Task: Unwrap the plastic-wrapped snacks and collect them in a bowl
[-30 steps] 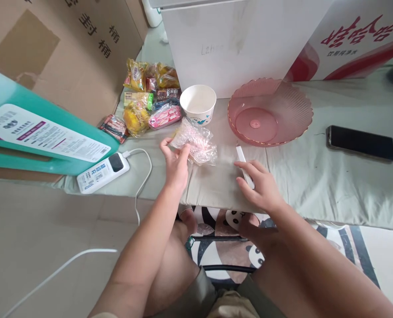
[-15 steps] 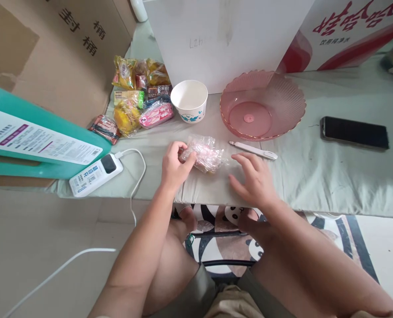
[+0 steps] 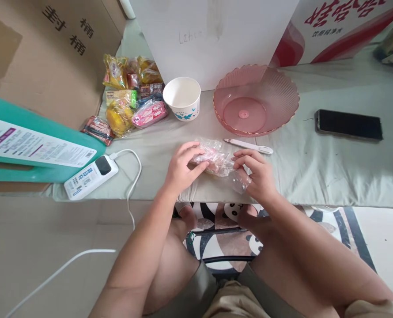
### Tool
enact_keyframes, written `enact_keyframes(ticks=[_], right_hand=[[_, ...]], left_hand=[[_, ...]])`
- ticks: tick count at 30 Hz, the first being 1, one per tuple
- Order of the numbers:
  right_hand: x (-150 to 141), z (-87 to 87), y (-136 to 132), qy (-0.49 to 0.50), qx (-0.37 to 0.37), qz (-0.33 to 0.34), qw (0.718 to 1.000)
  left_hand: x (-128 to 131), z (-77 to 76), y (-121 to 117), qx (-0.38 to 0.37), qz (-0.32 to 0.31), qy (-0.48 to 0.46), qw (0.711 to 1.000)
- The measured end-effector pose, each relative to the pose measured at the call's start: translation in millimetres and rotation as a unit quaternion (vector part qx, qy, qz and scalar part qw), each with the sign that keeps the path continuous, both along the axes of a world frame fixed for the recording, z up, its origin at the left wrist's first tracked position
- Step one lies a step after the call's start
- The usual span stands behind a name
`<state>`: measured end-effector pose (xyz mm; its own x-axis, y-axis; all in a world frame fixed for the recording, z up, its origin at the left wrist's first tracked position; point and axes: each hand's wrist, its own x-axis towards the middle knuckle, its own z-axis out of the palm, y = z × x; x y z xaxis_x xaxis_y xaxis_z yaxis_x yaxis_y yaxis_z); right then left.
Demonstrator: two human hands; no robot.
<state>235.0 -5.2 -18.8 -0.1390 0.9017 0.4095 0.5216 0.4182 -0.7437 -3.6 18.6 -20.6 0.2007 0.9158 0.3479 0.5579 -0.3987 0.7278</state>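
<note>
A pinkish item in crinkled clear plastic wrap (image 3: 214, 158) lies on the cloth-covered table in front of me; what is inside cannot be made out. My left hand (image 3: 185, 167) grips its left side, thumb in front and fingers behind. At the right end, my right hand (image 3: 256, 173) pinches a loose edge of the wrap between its fingers. Just beyond the right hand rests a slim white utility knife (image 3: 248, 146). Behind the wrapped item stand a white paper bowl (image 3: 182, 99) with a blue pattern and a pink ribbed bowl (image 3: 256, 101) with a gold rim.
Several wrapped snacks (image 3: 130, 97) lie at the back left, beside a cardboard box (image 3: 57, 62). A teal container (image 3: 34, 145) and a white power bank (image 3: 90, 176) with a cable are at the left. A black phone (image 3: 349, 125) lies right. White boxes (image 3: 213, 44) stand behind.
My right hand has moved in to the wrapped item and now pinches its loose plastic, which is pulled out to the right. My left hand stays on the left side. The view has shifted slightly.
</note>
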Motion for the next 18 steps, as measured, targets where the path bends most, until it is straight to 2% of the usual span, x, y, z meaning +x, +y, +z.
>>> enact_keyframes(ticks=[4, 6, 8, 10, 13, 16, 18], right_hand=[[3.1, -2.9, 2.2, 0.007, 0.007, 0.004, 1.000], [4.5, -3.4, 2.5, 0.008, 0.014, 0.006, 1.000], [5.8, -3.6, 2.8, 0.009, 0.015, 0.002, 1.000], [7.5, -4.2, 3.5, 0.011, 0.019, -0.005, 1.000], [12.3, -6.6, 6.4, 0.013, 0.034, -0.019, 0.999], [20.0, -9.2, 11.2, 0.014, 0.033, -0.052, 0.998], [25.6, -8.9, 14.1, 0.032, 0.036, -0.104, 0.993]], left_hand=[[-1.5, -2.2, 0.2, -0.010, 0.014, -0.059, 0.998], [-2.0, -2.2, 0.2, -0.020, 0.020, -0.118, 0.993], [-2.6, -1.3, 1.5, -0.039, 0.052, -0.205, 0.977], [-4.5, 0.8, 4.7, -0.068, 0.120, -0.318, 0.938], [-11.6, 6.1, 11.6, -0.110, 0.237, -0.469, 0.844], [-22.0, 12.4, 16.9, -0.163, 0.318, -0.527, 0.771], [-27.8, 16.1, 18.5, -0.193, 0.353, -0.528, 0.748]])
